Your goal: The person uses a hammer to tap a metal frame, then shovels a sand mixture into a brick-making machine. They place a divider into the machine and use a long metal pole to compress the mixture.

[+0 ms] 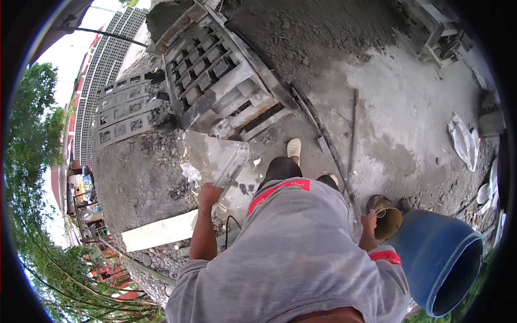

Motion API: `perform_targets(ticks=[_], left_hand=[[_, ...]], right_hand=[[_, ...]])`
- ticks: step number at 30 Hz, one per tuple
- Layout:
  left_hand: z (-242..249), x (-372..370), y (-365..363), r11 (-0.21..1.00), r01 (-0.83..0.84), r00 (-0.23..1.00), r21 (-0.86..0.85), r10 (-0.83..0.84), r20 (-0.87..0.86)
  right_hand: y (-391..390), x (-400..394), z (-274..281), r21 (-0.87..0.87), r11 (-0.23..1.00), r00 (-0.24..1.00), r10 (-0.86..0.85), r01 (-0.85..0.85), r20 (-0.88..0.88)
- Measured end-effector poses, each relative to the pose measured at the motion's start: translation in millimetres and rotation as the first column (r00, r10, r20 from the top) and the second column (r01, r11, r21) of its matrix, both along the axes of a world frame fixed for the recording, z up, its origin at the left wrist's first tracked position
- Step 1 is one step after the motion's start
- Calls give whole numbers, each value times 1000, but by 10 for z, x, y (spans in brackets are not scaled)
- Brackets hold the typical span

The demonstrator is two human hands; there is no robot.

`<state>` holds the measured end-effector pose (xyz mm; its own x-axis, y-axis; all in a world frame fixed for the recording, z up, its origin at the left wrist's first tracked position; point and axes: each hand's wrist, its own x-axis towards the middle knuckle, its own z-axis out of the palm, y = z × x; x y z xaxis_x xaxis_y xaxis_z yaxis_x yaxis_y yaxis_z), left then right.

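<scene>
My left hand (210,194) is closed in a fist at the near end of a long, narrow grey metal-looking piece (231,171), which points up and away from it. Over on the other side, my right hand (369,221) has its fingers closed at the handle of a mud-stained yellowish bucket (389,224). The bucket is tipped so its open mouth shows, close beside a large blue drum (439,253) lying on its side.
Ahead stands a grey block mould (204,67) with rows of cavities. Several hollow blocks (126,110) sit left of it. A pale board (161,230) lies at left, a pole (354,132) on the concrete floor, a white sack (464,141) at right, loose soil (318,32) at the back.
</scene>
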<state>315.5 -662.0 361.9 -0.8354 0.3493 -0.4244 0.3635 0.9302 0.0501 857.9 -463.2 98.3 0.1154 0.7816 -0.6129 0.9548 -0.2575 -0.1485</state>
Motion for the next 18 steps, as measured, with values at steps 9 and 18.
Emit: perform_targets(ticks=[9, 18], left_hand=[[575, -835, 817, 969, 86, 982, 230, -43, -185], [754, -2392, 1846, 822, 410, 910, 396, -396, -121]], right_hand=[[1697, -1795, 270, 354, 927, 882, 265, -123, -389], [2364, -4395, 1670, 301, 940, 832, 291, -157, -472]])
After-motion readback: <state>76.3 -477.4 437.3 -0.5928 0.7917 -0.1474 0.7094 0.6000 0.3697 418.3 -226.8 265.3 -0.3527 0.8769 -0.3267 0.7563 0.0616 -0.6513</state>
